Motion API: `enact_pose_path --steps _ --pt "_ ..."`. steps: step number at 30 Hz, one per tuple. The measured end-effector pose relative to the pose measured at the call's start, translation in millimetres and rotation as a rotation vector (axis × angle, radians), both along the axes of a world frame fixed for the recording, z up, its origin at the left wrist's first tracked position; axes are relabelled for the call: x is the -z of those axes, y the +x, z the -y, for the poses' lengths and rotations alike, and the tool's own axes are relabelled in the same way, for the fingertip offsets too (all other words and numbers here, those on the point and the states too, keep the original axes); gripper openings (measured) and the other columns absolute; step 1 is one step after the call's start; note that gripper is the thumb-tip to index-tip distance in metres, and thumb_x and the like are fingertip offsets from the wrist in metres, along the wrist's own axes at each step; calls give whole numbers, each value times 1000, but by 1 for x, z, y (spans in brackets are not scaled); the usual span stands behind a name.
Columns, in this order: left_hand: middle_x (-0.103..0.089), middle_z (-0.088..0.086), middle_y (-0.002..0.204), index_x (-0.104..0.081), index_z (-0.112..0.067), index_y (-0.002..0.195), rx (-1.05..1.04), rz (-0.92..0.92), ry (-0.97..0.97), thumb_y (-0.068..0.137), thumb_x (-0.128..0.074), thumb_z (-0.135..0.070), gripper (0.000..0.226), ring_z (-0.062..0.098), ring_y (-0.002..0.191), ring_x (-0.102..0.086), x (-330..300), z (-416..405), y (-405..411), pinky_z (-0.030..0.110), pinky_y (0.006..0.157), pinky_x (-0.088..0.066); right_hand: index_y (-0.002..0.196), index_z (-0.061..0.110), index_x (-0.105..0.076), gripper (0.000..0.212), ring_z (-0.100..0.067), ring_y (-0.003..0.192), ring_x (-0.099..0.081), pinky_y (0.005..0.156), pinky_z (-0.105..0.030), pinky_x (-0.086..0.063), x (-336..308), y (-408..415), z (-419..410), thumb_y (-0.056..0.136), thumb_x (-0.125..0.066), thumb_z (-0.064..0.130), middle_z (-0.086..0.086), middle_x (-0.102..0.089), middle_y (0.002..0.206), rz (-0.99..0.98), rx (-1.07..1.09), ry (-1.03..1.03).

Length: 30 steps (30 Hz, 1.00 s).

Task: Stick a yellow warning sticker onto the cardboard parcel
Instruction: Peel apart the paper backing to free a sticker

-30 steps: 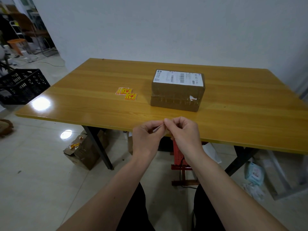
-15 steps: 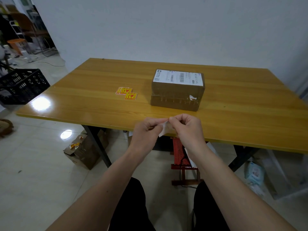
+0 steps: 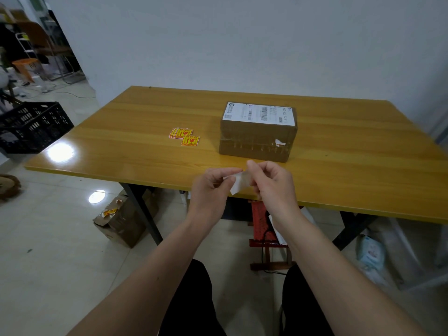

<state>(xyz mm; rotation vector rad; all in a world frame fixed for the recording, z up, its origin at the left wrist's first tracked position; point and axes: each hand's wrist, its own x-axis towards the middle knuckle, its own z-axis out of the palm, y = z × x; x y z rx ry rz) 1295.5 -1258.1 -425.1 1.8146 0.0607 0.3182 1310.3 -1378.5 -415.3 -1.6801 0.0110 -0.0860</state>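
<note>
The cardboard parcel [image 3: 258,139] stands on the wooden table [image 3: 351,166], taped, with a white shipping label on top. A small pile of yellow warning stickers [image 3: 185,137] lies to its left on the table. My left hand [image 3: 213,187] and my right hand [image 3: 271,183] meet over the table's front edge, in front of the parcel. Between their fingertips they pinch a small sticker [image 3: 238,181], of which only the white paper side shows. Its yellow face is hidden from me.
A black plastic crate [image 3: 31,127] stands on the floor at the left. Under the table sit an open cardboard box [image 3: 121,221], a red stool [image 3: 264,229] and some packets at the right. A white wall runs behind the table.
Both hands have risen and moved forward over the table's edge toward the parcel. The white paper between my fingertips has spread out and shows more than before.
</note>
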Motion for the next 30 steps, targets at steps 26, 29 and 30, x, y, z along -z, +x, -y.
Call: enact_pose_path --steps 26,29,30 --pt "-66 -10 77 -67 -21 94 -48 19 -115 83 -68 -9 16 -9 65 -59 1 1 -3 5 62 -47 83 15 -69 7 -8 66 -55 63 -23 -48 -1 2 1 87 -63 14 1 -62 70 55 18 -36" --pt "-67 -9 74 -66 -19 87 -89 -12 -142 80 -71 -9 13 -8 63 -59 5 3 -5 6 61 -48 81 17 -67 10 -9 67 -56 64 -25 -48 -1 2 2 88 -61 14 1 -62 71 45 40 -30" --pt "-67 -9 73 -66 -21 81 -107 -6 -136 81 -70 -9 13 -8 62 -59 5 4 -5 6 61 -48 82 19 -66 9 -9 68 -56 64 -24 -48 -1 2 2 89 -61 15 0 -62 73 44 42 -34"
